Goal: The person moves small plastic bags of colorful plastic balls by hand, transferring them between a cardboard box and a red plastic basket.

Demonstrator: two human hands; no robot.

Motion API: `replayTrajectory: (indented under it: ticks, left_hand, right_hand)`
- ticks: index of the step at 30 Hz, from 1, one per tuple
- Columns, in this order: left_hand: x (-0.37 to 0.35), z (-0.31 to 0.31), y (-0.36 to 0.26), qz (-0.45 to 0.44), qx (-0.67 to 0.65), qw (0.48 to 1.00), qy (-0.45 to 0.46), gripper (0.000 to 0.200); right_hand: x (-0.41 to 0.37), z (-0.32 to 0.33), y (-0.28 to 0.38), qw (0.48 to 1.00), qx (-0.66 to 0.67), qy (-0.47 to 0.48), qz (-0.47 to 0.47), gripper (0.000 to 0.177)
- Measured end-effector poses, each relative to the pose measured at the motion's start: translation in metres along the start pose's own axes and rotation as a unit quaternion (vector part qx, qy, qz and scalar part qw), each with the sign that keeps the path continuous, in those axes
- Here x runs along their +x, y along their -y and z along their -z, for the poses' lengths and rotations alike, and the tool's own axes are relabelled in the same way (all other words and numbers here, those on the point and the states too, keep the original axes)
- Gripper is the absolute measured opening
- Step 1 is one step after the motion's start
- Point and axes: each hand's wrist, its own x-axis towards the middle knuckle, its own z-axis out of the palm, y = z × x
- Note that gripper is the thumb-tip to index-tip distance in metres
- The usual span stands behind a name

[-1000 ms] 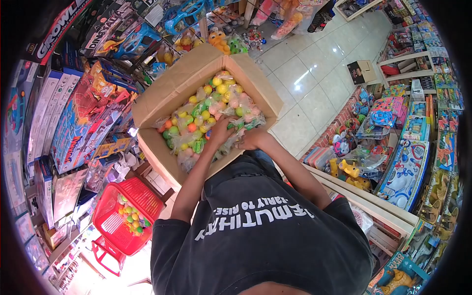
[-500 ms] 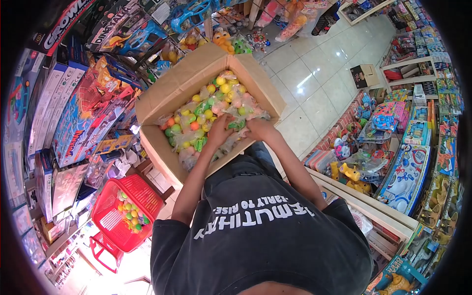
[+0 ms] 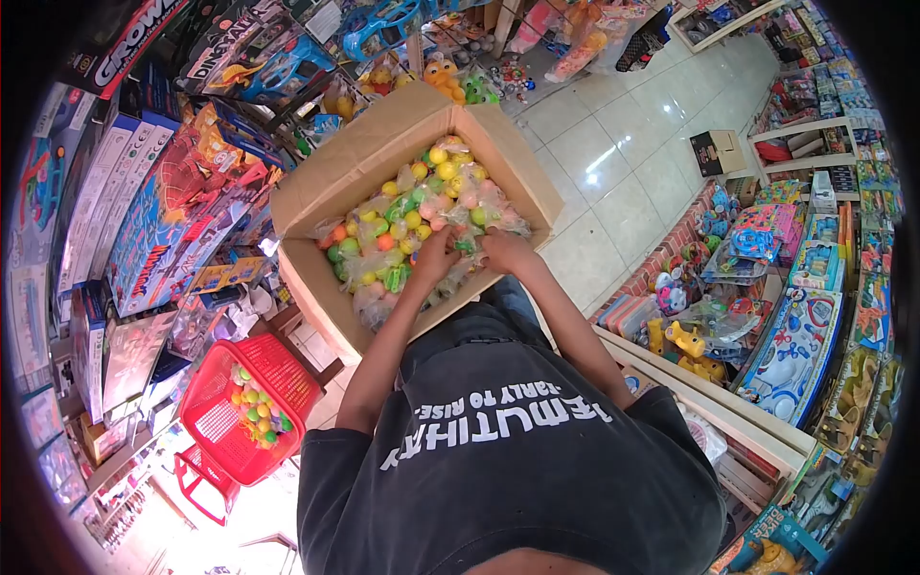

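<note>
A cardboard box stands open in front of me, filled with clear plastic bags of small coloured balls, mostly yellow, green and orange. Both hands reach in near its close right side. My left hand has curled fingers on the clear plastic of a bag. My right hand pinches the plastic just to the right, a short gap away. Green shows in the plastic between the hands. Some fingertips are hidden among the bags.
A red plastic basket with more coloured balls stands at lower left. Boxed toys line the left shelves. Packaged toys fill the right-hand display. A tiled floor and a small dark carton lie beyond the box.
The fingers of my left hand have shifted slightly at the plastic, nearer the right hand. The view has moved a little; box and basket stay in place.
</note>
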Motion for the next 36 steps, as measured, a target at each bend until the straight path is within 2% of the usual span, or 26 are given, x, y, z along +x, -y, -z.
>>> replayTrajectory:
  ticks: [6,10,13,15,16,17,18,19,20,22,23,25,26,27,28,29,30,33,34,35,36]
  left_hand:
    - [-0.003,-0.004,-0.005,-0.001,0.045,0.999,-0.023,0.039]
    - [-0.005,-0.002,-0.004,0.011,0.058,0.998,-0.015,0.040]
    - [-0.010,0.008,0.001,0.020,0.020,1.000,-0.003,0.037]
    - [-0.022,0.015,-0.009,-0.001,0.008,1.000,-0.016,0.033]
    - [-0.032,0.022,-0.022,-0.016,0.011,0.999,-0.036,0.033]
    - [-0.040,0.025,-0.028,-0.016,0.012,0.999,-0.043,0.033]
    - [-0.050,0.025,-0.032,-0.031,0.015,0.995,-0.089,0.032]
    - [-0.059,0.026,-0.038,-0.047,0.019,0.990,-0.134,0.031]
    - [-0.071,0.027,-0.045,-0.047,0.019,0.989,-0.141,0.031]
    - [-0.093,0.031,-0.066,0.019,-0.151,0.980,-0.125,0.028]
    - [-0.103,0.032,-0.072,0.016,-0.152,0.979,-0.132,0.028]
    - [-0.125,0.032,-0.078,0.095,-0.362,0.927,-0.021,0.028]
    - [-0.134,0.030,-0.075,0.079,-0.371,0.925,0.029,0.029]
    - [-0.143,0.024,-0.078,0.076,-0.368,0.926,0.023,0.029]
    - [-0.152,0.017,-0.081,0.103,-0.377,0.919,0.052,0.030]
    - [-0.161,0.010,-0.084,0.130,-0.386,0.910,0.081,0.030]
    - [-0.167,0.000,-0.080,0.121,-0.362,0.918,0.106,0.030]
    - [-0.180,-0.038,-0.054,0.134,-0.329,0.926,0.128,0.030]
    - [-0.185,-0.055,-0.033,0.163,-0.321,0.927,0.109,0.027]
    - [-0.190,-0.073,-0.003,0.162,-0.320,0.928,0.103,0.027]
    - [-0.195,-0.091,0.031,0.179,-0.251,0.949,0.072,0.027]
  right_hand:
    - [-0.001,0.010,0.006,0.999,0.004,0.036,-0.004,0.050]
    - [-0.002,0.009,-0.001,0.999,0.015,0.027,0.016,0.049]
    - [-0.011,0.015,-0.008,0.999,0.026,-0.009,0.018,0.046]
    - [-0.033,0.029,-0.012,0.977,0.163,-0.125,0.053,0.031]
    - [-0.044,0.037,-0.010,0.978,0.161,-0.122,0.060,0.031]
    - [-0.055,0.045,-0.009,0.957,0.231,-0.156,0.083,0.029]
    - [-0.065,0.049,-0.008,0.929,0.300,-0.189,0.105,0.027]
    - [-0.071,0.049,-0.009,0.930,0.296,-0.189,0.110,0.027]
    - [-0.077,0.048,-0.010,0.928,0.318,-0.160,0.105,0.025]
    - [-0.088,0.042,-0.011,0.927,0.334,-0.131,0.108,0.023]
    - [-0.092,0.034,-0.014,0.919,0.351,-0.094,0.152,0.023]
    - [-0.101,0.015,-0.022,0.909,0.361,-0.054,0.202,0.025]
    - [-0.104,0.004,-0.026,0.908,0.375,0.008,0.187,0.026]
    - [-0.106,-0.008,-0.030,0.903,0.387,0.068,0.172,0.027]
    - [-0.105,-0.021,-0.035,0.902,0.386,0.068,0.179,0.027]
    - [-0.104,-0.035,-0.041,0.905,0.378,0.126,0.148,0.028]
    - [-0.102,-0.052,-0.048,0.904,0.369,0.184,0.114,0.029]
    - [-0.081,-0.122,-0.075,0.907,0.355,0.208,0.086,0.027]
    - [-0.078,-0.144,-0.079,0.908,0.352,0.209,0.091,0.027]
    - [-0.077,-0.162,-0.082,0.907,0.370,0.197,0.046,0.028]
    - [-0.073,-0.179,-0.085,0.904,0.386,0.184,0.002,0.030]
